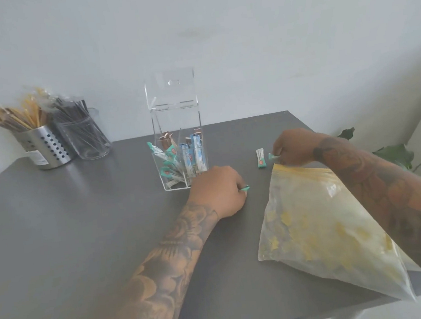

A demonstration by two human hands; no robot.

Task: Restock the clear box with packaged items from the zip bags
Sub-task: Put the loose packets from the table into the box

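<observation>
Restocking midway: both hands' fingers (243,189) pinching teal packets (272,156), clear box (179,147) partly filled, zip bag (323,225) holding more.

Both hands pinch teal packets beside clear box (178,147)

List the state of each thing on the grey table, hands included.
Clear acrylic box: lid up, partly filled with packets.
Clear zip bag with yellow seal: held up by one corner.
Loose teal packet: lying on table.
Left hand: closed on teal packet.
Right hand: pinching bag and packet.
</observation>
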